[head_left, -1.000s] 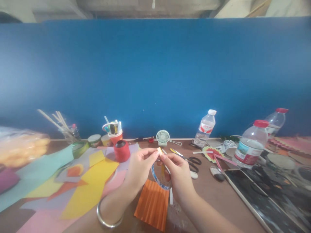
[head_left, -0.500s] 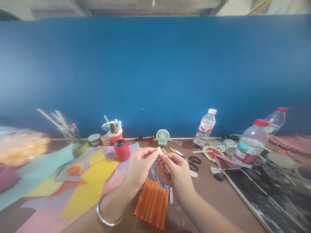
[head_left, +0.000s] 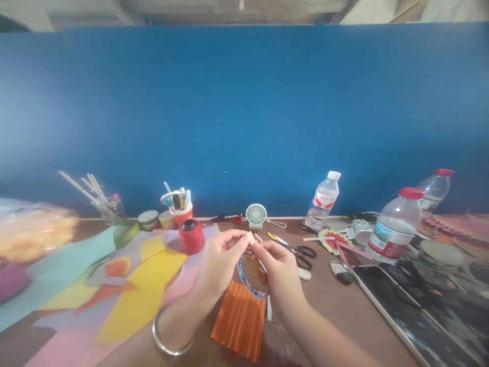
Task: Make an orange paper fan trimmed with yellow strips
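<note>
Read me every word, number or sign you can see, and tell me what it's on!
No words, numbers or signs are clear enough to read.
White-capped bottle: red marks on its front, too blurred to read.
Front red-capped bottle: blue and red print, too blurred to read.
Back red-capped bottle: partly hidden, nothing readable.
Blue-and-white ring: marks too small to tell whether they are letters or just a pattern.

Paper sheets (head_left: 153,283) lie on the desk (head_left: 324,316), left of the left hand (head_left: 217,265), with a cup (head_left: 183,217) behind them. Scissors (head_left: 294,250) lie beyond the right hand (head_left: 281,275), bottles (head_left: 390,238) farther right, and a fan (head_left: 255,216) stands farther back.
</note>
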Action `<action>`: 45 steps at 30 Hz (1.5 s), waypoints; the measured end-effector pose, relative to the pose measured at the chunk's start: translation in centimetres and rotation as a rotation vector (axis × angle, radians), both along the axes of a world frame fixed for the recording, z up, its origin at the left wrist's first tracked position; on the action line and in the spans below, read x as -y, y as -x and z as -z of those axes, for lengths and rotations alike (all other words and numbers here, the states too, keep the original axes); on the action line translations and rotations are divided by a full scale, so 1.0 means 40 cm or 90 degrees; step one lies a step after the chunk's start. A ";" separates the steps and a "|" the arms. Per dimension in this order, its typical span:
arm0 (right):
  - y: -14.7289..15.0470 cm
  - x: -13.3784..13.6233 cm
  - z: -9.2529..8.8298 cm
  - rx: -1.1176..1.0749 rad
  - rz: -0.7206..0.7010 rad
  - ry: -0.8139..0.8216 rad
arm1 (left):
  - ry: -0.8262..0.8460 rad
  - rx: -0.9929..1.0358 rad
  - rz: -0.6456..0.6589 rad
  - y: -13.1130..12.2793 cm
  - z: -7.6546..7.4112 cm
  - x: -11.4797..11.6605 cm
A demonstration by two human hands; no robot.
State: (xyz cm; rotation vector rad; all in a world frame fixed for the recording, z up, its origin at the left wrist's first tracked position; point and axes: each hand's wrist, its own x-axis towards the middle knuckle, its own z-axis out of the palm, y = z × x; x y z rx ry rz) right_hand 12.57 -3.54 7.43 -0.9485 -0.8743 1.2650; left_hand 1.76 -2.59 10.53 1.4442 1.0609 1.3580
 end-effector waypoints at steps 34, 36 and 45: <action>0.003 0.005 0.002 0.037 -0.015 -0.013 | 0.007 0.015 -0.012 0.015 0.026 -0.015; 0.001 0.003 0.001 0.034 -0.009 0.001 | 0.016 0.081 0.030 0.017 0.027 -0.016; 0.005 0.000 0.007 0.036 -0.017 -0.021 | 0.009 -0.071 -0.034 0.015 0.000 -0.014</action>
